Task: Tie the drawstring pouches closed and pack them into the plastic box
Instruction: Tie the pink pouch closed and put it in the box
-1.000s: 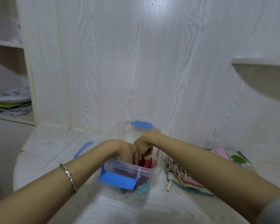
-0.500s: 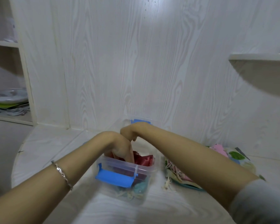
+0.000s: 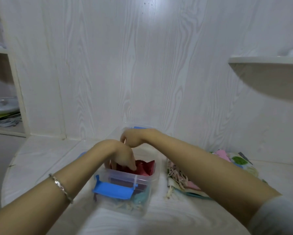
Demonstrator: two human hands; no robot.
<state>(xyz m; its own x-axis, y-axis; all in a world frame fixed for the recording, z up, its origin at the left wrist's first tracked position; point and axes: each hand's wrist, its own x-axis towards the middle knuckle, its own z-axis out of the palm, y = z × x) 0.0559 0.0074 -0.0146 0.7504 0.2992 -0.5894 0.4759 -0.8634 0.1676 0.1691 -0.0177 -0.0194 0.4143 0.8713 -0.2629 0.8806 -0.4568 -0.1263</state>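
- Pressing down into the plastic box [image 3: 142, 181] with my left hand [image 3: 121, 156]: the fingers are fairly straight and point downward, their tips on the red pouch [image 3: 146, 168] that lies on top inside the box.
- My right hand [image 3: 133, 137] hovers just beyond and above the left one, over the far half of the box. Its fingers are curled in, and a thin pale strand shows at their tips, but I cannot tell whether I am pinching it.
- Below my left hand, through the clear near wall, darker pouches and a teal pouch [image 3: 140, 197] show under the red one, with pale cords at the bottom.
- A blue latch [image 3: 112, 190] sits on the near end of the box, just nearer to me than my left fingertips. A second latch [image 3: 139, 127] peeks out behind my right hand.
- To the right of both hands, partly under my right forearm, a pile of pouches [image 3: 181, 183] lies flat on the worktop [image 3: 40, 158] just beside the box, its pale cords loose.
- A bracelet [image 3: 61, 188] circles my left wrist.
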